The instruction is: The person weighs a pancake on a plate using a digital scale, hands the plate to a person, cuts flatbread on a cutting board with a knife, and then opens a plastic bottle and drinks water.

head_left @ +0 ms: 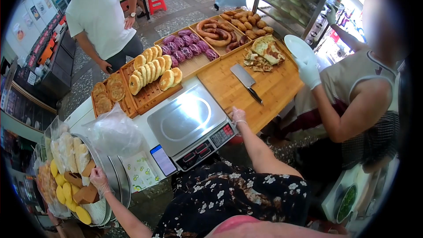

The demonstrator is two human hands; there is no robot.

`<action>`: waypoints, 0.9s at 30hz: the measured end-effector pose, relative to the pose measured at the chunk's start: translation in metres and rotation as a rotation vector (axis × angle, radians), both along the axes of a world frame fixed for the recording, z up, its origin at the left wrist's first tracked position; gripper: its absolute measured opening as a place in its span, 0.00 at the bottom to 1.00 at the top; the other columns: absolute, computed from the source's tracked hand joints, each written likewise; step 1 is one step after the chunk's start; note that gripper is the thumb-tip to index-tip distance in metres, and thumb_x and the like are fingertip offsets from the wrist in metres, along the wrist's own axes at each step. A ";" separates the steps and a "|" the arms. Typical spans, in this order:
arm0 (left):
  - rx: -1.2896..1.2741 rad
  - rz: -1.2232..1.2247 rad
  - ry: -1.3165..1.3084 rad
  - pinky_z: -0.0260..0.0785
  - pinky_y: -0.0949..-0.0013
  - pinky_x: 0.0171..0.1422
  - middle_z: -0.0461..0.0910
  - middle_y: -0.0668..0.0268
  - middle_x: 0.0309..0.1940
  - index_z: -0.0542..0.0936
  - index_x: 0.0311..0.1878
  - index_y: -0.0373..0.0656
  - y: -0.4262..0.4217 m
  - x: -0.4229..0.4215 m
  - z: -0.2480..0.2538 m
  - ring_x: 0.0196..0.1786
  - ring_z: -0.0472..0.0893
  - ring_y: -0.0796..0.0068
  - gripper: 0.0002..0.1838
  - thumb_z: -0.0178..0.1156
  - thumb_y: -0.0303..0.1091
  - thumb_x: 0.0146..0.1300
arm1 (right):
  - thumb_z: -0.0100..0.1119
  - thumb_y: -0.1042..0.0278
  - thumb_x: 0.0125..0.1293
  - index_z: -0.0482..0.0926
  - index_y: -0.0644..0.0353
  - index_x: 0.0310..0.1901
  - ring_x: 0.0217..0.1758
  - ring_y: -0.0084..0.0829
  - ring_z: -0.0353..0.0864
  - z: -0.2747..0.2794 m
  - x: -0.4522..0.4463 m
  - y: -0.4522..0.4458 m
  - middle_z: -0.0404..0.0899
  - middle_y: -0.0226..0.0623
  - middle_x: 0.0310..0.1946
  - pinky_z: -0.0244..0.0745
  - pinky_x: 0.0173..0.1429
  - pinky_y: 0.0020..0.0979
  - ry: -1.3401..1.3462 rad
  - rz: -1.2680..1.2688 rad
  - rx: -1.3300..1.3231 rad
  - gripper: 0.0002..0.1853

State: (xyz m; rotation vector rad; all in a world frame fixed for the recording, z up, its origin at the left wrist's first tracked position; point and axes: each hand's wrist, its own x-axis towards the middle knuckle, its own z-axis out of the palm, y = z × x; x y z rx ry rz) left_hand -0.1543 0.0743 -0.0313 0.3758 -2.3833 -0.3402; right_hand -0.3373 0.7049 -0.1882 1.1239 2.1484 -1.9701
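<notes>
My left hand (99,180), in a clear plastic glove, is at the rim of a large round metal steamer (119,172), its fingers closed against the edge. Inside the steamer, close to that hand, are brown cake slices (86,193), yellow oval buns (67,191) and bagged pale buns (67,152). My right hand (238,115), also in a clear glove, rests with curled fingers on the near edge of the wooden cutting board (220,77). Nothing shows in it. Beside it stands a digital scale (187,121) with a bare metal plate. A cleaver (243,79) lies on the board.
Cut flatbread (267,49) lies on the board's far end. Trays hold purple buns (187,46), sausages (216,33), potato-like pieces (246,22) and flat cakes (152,68). A phone (163,160) and plastic bags (115,130) lie by the scale. A co-worker (348,92) holds a plate (300,47); someone (101,15) stands opposite.
</notes>
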 end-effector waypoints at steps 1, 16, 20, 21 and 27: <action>0.002 -0.001 0.002 0.61 0.58 0.25 0.67 0.52 0.14 0.69 0.21 0.36 -0.001 0.000 -0.001 0.18 0.69 0.54 0.12 0.54 0.31 0.58 | 0.48 0.53 0.61 0.78 0.67 0.21 0.11 0.34 0.72 0.001 0.000 -0.001 0.74 0.42 0.15 0.70 0.17 0.32 0.003 -0.008 -0.011 0.23; 0.021 -0.022 -0.004 0.60 0.59 0.24 0.67 0.53 0.14 0.69 0.22 0.36 0.001 0.001 0.001 0.17 0.67 0.57 0.12 0.52 0.30 0.59 | 0.49 0.53 0.62 0.77 0.67 0.20 0.12 0.34 0.72 -0.005 -0.003 0.001 0.75 0.43 0.16 0.70 0.16 0.32 -0.007 0.010 0.017 0.24; 0.017 -0.040 0.003 0.60 0.59 0.25 0.67 0.53 0.14 0.68 0.22 0.36 -0.003 0.001 -0.003 0.17 0.67 0.56 0.12 0.52 0.30 0.60 | 0.48 0.53 0.63 0.76 0.67 0.20 0.11 0.34 0.72 -0.004 -0.003 0.001 0.76 0.43 0.16 0.70 0.16 0.32 -0.011 0.007 0.022 0.24; 0.018 -0.040 0.001 0.60 0.59 0.25 0.67 0.53 0.14 0.68 0.22 0.36 -0.001 0.001 -0.001 0.17 0.67 0.56 0.12 0.52 0.30 0.60 | 0.48 0.53 0.63 0.76 0.67 0.20 0.11 0.34 0.72 -0.002 -0.002 0.000 0.76 0.43 0.16 0.70 0.16 0.32 -0.012 0.007 0.023 0.24; -0.014 -0.032 -0.005 0.60 0.59 0.25 0.67 0.52 0.15 0.69 0.22 0.36 -0.003 0.001 -0.002 0.18 0.68 0.53 0.13 0.53 0.31 0.61 | 0.48 0.53 0.62 0.76 0.67 0.20 0.12 0.34 0.73 0.005 -0.001 -0.001 0.75 0.42 0.15 0.70 0.16 0.33 -0.009 0.011 0.017 0.24</action>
